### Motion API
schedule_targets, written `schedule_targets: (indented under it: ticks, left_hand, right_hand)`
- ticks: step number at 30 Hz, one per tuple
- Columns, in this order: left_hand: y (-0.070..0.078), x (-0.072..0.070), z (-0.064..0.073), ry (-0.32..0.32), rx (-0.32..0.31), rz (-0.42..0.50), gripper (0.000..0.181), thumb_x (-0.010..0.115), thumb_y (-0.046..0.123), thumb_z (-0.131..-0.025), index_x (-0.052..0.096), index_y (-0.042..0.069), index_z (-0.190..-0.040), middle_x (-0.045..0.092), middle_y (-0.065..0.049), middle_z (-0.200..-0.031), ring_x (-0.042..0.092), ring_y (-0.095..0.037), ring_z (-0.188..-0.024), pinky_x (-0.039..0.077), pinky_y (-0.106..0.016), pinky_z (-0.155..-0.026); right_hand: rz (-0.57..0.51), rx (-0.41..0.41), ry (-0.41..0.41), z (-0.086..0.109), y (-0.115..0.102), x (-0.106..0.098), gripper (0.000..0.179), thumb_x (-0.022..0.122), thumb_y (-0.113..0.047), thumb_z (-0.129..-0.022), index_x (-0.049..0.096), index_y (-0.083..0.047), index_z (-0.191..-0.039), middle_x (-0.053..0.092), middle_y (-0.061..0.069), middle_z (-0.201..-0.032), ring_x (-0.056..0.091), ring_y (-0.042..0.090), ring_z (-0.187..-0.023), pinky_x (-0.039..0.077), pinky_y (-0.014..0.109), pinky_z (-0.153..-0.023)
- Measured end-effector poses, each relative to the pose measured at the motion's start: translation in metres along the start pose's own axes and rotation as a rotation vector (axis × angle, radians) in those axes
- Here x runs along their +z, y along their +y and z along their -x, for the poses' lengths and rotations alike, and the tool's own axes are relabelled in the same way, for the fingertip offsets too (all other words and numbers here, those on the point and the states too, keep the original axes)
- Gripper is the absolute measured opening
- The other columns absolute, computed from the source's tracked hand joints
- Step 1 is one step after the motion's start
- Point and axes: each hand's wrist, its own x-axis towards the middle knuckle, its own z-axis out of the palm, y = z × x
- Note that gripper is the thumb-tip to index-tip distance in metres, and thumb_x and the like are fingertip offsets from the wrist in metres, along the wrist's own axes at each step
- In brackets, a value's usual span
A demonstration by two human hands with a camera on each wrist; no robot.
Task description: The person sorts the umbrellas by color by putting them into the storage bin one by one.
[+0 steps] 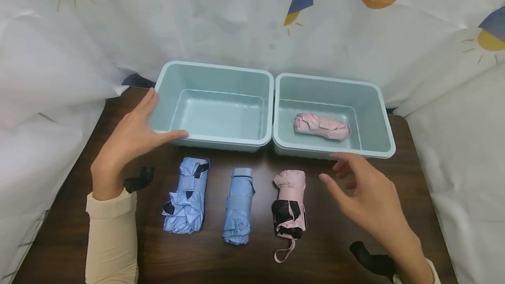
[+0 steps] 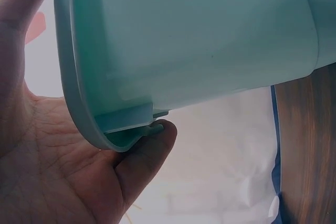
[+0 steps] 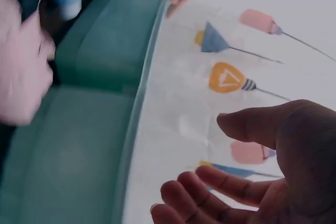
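Observation:
My left hand [image 1: 128, 133] spans the front left corner of the left light-green bin [image 1: 217, 139], with its thumb at the front rim and its straight fingers along the left side. Close up in the left wrist view, the thumb [image 2: 149, 163] touches the underside of the rim. My right hand [image 1: 371, 198] hovers, holding nothing, in front of the right bin [image 1: 378, 152], thumb and fingers apart. In that bin lies a folded pink umbrella [image 1: 321, 126]. Between my hands a pink-and-black umbrella [image 1: 289, 200], a blue umbrella [image 1: 238, 207] and a light blue umbrella with black patches [image 1: 187, 196] lie in a row.
The two bins stand side by side at the back of the dark wooden table [image 1: 221, 262]. Behind and beside them hangs a white patterned cloth [image 1: 221, 21]. A black strap-like piece [image 1: 372, 260] sticks out by my right wrist, another [image 1: 140, 179] by my left.

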Motion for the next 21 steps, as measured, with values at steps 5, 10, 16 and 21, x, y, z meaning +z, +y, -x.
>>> schedule_targets:
  ticks: [5,10,16,21]
  left_hand:
    - [-0.004,-0.001,0.002,0.013,-0.005,0.036,0.126,0.081,0.069,-0.081,-0.002,0.033,-0.169,-0.003,0.016,-0.178,0.028,-0.044,-0.159,0.036,-0.078,-0.112]
    - [0.001,-0.001,0.000,-0.011,-0.014,0.008,0.128,0.079,0.071,-0.081,-0.003,0.028,-0.170,-0.007,0.014,-0.178,0.023,-0.045,-0.162,0.033,-0.078,-0.115]
    - [0.001,-0.002,0.002,-0.016,-0.026,-0.012,0.128,0.078,0.072,-0.082,-0.004,0.028,-0.170,-0.009,0.012,-0.178,0.025,-0.048,-0.159,0.034,-0.080,-0.112]
    - [0.000,-0.002,0.001,-0.017,-0.015,-0.007,0.127,0.078,0.071,-0.082,-0.003,0.028,-0.170,-0.011,0.014,-0.177,0.018,-0.046,-0.163,0.030,-0.081,-0.115]
  right_hand:
    - [-0.036,0.073,-0.073,0.012,-0.004,0.030,0.055,0.087,-0.034,-0.087,0.064,-0.017,-0.134,0.073,-0.004,-0.106,0.072,0.012,-0.080,0.056,0.030,-0.065]
    - [0.019,0.137,-0.131,0.017,-0.005,0.060,0.068,0.085,-0.051,-0.085,0.061,-0.013,-0.137,0.073,0.005,-0.114,0.074,0.021,-0.088,0.055,0.042,-0.064]
    - [0.118,0.218,-0.169,0.020,-0.009,0.093,0.088,0.074,-0.073,-0.084,0.061,-0.001,-0.134,0.067,0.017,-0.114,0.071,0.036,-0.085,0.057,0.054,-0.065]
    - [0.141,0.265,-0.202,0.028,-0.018,0.112,0.101,0.073,-0.078,-0.082,0.054,0.001,-0.142,0.061,0.020,-0.115,0.067,0.033,-0.081,0.053,0.048,-0.058]
